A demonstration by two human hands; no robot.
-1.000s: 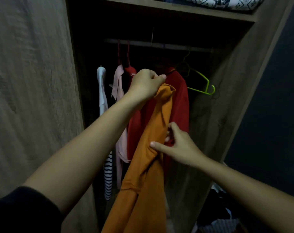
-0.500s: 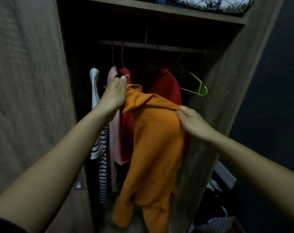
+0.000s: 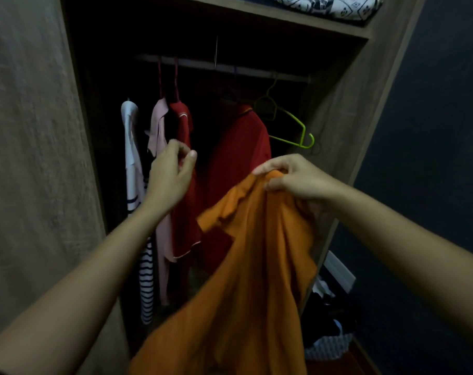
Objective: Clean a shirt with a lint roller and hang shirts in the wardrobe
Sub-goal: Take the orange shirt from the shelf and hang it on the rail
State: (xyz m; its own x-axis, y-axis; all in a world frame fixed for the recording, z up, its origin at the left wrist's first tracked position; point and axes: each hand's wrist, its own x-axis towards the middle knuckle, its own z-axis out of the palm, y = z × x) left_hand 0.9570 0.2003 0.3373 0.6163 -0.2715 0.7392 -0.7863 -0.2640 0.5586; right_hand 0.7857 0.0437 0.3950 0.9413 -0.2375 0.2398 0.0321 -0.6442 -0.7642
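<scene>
An orange shirt [image 3: 246, 266] hangs in front of the open wardrobe [image 3: 335, 131], bunched at its top in my right hand [image 3: 292, 177]. My left hand [image 3: 170, 174] is off the shirt, to its left, fingers loosely curled and empty, in front of a red garment [image 3: 184, 163]. On the rail [image 3: 230, 67] hang a white and striped top [image 3: 134, 185], a pink shirt [image 3: 159, 131], that red garment and a second red shirt [image 3: 238, 158]. An empty green hanger [image 3: 289, 125] hangs at the rail's right end. No lint roller is in view.
The wardrobe door [image 3: 35, 158] stands open at the left. A patterned cloth [image 3: 332, 4] lies on the top shelf. A heap of clothes and a basket [image 3: 327, 345] sit on the floor at the lower right, beside a dark wall [image 3: 432, 131].
My left hand let go of the orange shirt's shoulder and drew left. My right hand now holds the shirt alone, gathered, and it has dropped lower and right.
</scene>
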